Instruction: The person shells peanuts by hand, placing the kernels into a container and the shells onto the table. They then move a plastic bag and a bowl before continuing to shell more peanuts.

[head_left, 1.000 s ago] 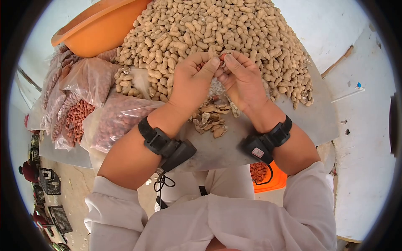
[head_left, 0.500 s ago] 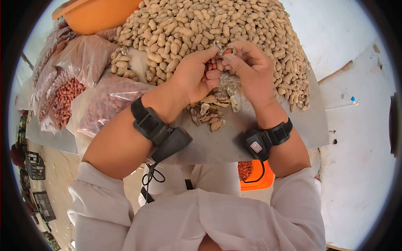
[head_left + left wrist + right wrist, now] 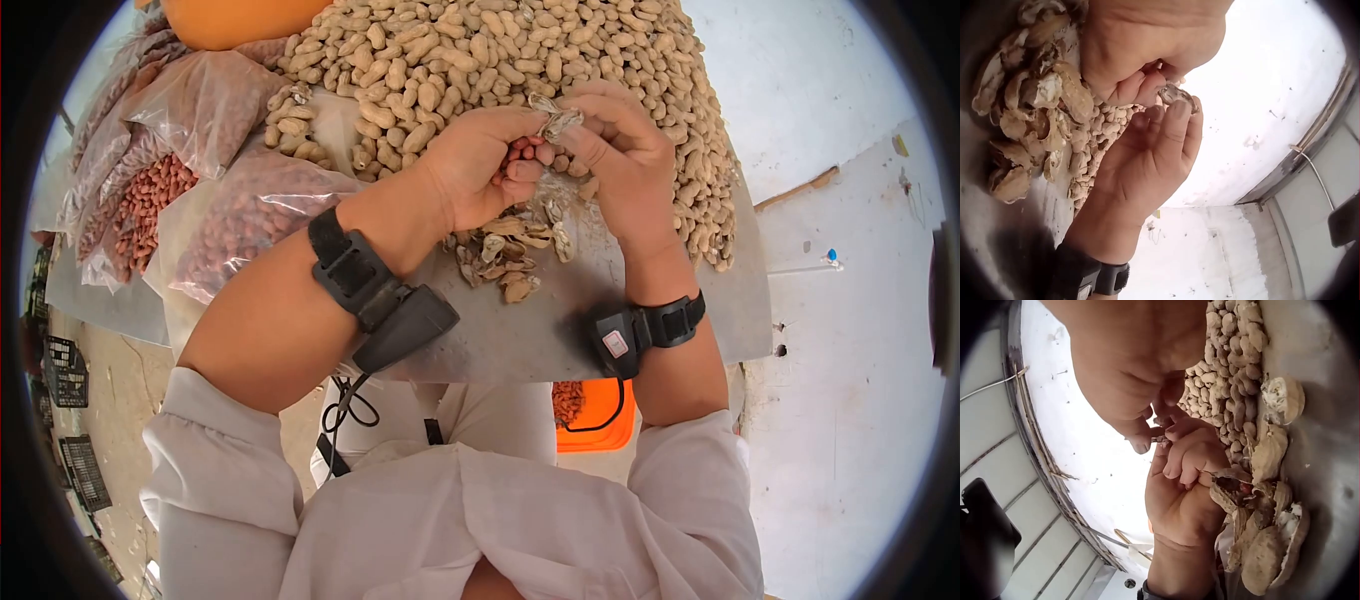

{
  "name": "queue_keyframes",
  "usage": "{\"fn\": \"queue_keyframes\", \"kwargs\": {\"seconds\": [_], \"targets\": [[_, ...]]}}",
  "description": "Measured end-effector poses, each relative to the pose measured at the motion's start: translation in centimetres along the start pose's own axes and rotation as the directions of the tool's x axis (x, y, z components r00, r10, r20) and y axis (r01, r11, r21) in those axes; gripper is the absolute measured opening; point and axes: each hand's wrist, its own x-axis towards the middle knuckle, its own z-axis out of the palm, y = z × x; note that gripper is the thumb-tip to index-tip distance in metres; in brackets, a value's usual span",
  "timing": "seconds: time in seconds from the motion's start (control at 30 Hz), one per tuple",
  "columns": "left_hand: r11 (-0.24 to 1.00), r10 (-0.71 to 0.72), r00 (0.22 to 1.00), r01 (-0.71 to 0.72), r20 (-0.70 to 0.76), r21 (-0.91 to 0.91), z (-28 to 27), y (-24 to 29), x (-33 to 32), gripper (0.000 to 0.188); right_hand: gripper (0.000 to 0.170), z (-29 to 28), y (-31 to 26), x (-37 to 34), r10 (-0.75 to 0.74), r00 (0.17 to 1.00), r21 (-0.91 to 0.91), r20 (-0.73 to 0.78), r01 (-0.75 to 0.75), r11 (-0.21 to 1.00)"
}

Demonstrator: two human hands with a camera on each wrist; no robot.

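Observation:
In the head view my left hand (image 3: 480,165) curls its fingers round several red peanut kernels (image 3: 522,152). Its thumb and fingertip reach a split peanut shell (image 3: 556,120). My right hand (image 3: 632,155) pinches that same shell from the other side, thumb against forefinger. The left wrist view shows the shell (image 3: 1179,97) between the right fingertips, right beside the left hand's fingers. Below both hands a small heap of broken shells (image 3: 505,255) lies on the metal table (image 3: 500,340). Whole peanuts (image 3: 470,60) are piled behind the hands.
Clear plastic bags of red kernels (image 3: 265,205) stand on the left side of the table. An orange basin (image 3: 240,20) sits at the back left. Under the front edge is an orange bucket (image 3: 610,430) with kernels in it. A white wall (image 3: 850,300) borders the right.
The hands were close together at first. The shell has come apart, a red kernel showed in it half a second ago, and the left hand has turned so its kernels show.

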Motion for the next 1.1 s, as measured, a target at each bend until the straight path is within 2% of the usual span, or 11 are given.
{"fn": "queue_keyframes", "kwargs": {"seconds": [0.03,0.13,0.33,0.43,0.53,0.63,0.73,0.83,0.93,1.03,1.1], "targets": [[0.999,0.013,1.000,-0.013,-0.002,0.034,0.1,0.0,0.0,0.016,0.019,0.0,0.0,0.0,0.061,0.998,0.097,-0.023,-0.059,0.994],[0.988,0.021,0.997,-0.031,0.071,0.152,-0.4,0.2,0.0,0.015,0.019,-0.5,-1.2,0.1,0.345,0.920,0.300,0.188,-0.388,0.871],[0.932,0.027,1.000,-0.020,-0.014,0.361,-0.4,1.3,-0.3,0.013,0.016,-1.7,0.3,0.1,0.318,0.938,0.217,0.140,-0.342,0.914],[0.945,0.127,0.992,-0.121,-0.001,0.304,-0.8,1.5,-0.1,0.015,0.016,-2.4,0.2,0.3,0.358,0.915,0.270,0.188,-0.398,0.877],[0.965,0.231,0.971,-0.221,-0.057,0.143,-1.4,1.8,0.4,0.018,0.018,-3.2,-0.6,0.3,0.334,0.812,0.090,0.479,-0.424,0.901],[0.972,0.225,0.971,-0.218,-0.077,0.087,-1.6,2.2,0.4,0.020,0.020,-2.5,-1.8,-0.1,0.317,0.781,0.098,0.538,-0.431,0.897],[0.975,0.219,0.973,-0.215,-0.073,0.055,-1.5,2.1,0.4,0.020,0.018,-3.4,-0.3,0.5,0.219,0.823,0.171,0.524,-0.354,0.920],[0.973,0.226,0.974,-0.225,-0.025,0.043,-1.7,2.0,0.5,0.018,0.018,-3.2,0.4,0.6,0.248,0.954,-0.187,0.169,-0.216,0.958],[0.964,0.262,0.964,-0.258,-0.054,0.067,-1.6,1.8,0.7,0.016,0.019,-2.7,0.3,0.7,0.474,0.874,-0.619,0.105,-0.315,0.719],[0.963,0.263,0.964,-0.258,-0.049,0.081,-1.3,1.6,0.5,0.015,0.021,-2.3,2.1,0.3,0.212,0.930,-0.730,0.300,0.080,0.678],[0.962,0.268,0.962,-0.265,-0.044,0.069,-1.4,1.5,0.6,0.010,0.022,-1.9,2.6,0.2,0.177,0.931,-0.773,0.319,0.148,0.617]]}}
